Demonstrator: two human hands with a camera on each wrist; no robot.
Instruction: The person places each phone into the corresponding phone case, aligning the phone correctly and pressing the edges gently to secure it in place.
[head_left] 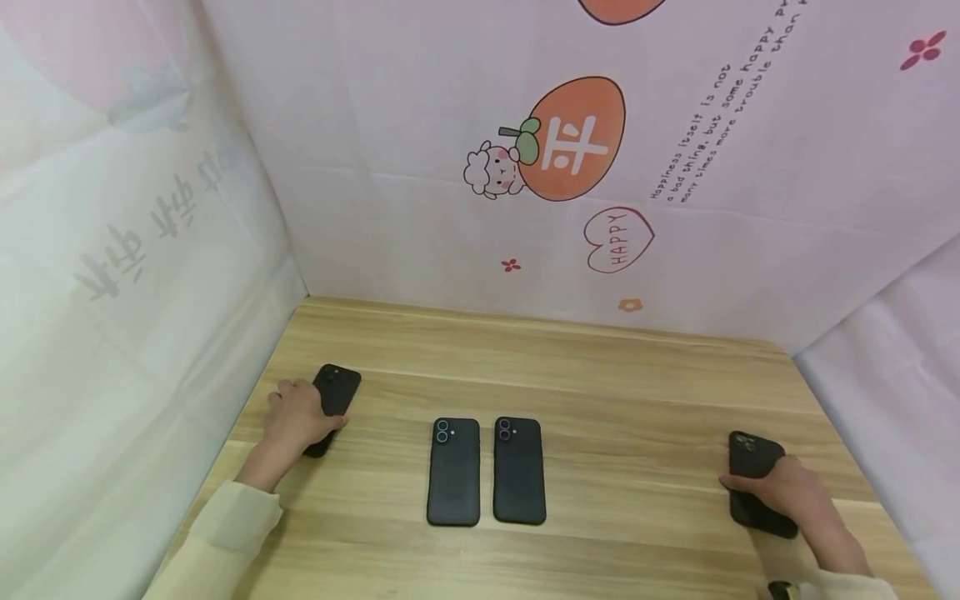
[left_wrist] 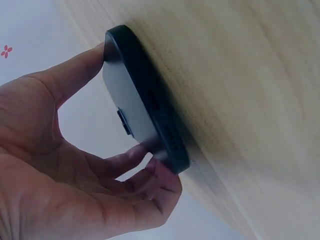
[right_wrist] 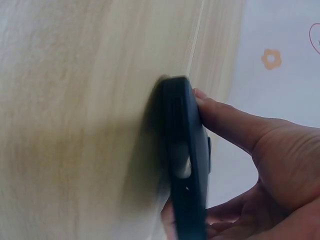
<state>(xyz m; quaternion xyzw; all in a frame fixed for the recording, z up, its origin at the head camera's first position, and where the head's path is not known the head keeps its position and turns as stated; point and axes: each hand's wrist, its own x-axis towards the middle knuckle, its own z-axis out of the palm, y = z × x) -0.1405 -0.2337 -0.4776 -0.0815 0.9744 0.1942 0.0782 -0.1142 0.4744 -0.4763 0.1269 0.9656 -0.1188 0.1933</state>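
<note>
At the left of the table, my left hand (head_left: 295, 414) grips a black smartphone (head_left: 341, 390) by its long edges. In the left wrist view, the thumb is on one edge of that phone (left_wrist: 142, 100) and the curled fingers on the other. My right hand (head_left: 791, 490) holds another black smartphone (head_left: 753, 454) near the right edge, thumb on its left side. The right wrist view shows this phone's end (right_wrist: 182, 150) and its shadow beside it. Between the hands, two dark phones, a left one (head_left: 453, 475) and a right one (head_left: 519, 475), lie side by side, camera side up.
The wooden table (head_left: 615, 400) meets a printed white cloth (head_left: 397, 225) at the back. More cloth hangs at the left (head_left: 97, 350) and the right (head_left: 900, 392). Something black (head_left: 782, 590) is at the right wrist by the sleeve.
</note>
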